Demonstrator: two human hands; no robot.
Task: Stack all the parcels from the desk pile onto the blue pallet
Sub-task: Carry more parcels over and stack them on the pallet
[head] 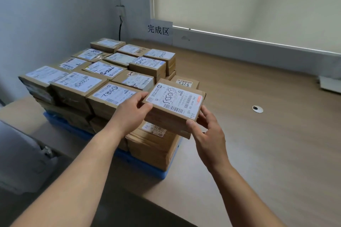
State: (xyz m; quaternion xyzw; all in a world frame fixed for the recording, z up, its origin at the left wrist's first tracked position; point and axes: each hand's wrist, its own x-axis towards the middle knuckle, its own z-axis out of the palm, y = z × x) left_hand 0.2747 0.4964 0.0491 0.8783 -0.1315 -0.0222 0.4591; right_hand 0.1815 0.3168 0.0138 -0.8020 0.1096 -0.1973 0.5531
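Cardboard parcel (174,102), sign (159,31) "完成区" behind

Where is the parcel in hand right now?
In the head view, centre frame: the parcel is held between the left hand and right hand, over a lower parcel at the near right corner of the blue pallet.

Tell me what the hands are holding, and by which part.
Both hold one cardboard parcel: the left hand grips its left corner, the right hand its near right corner.
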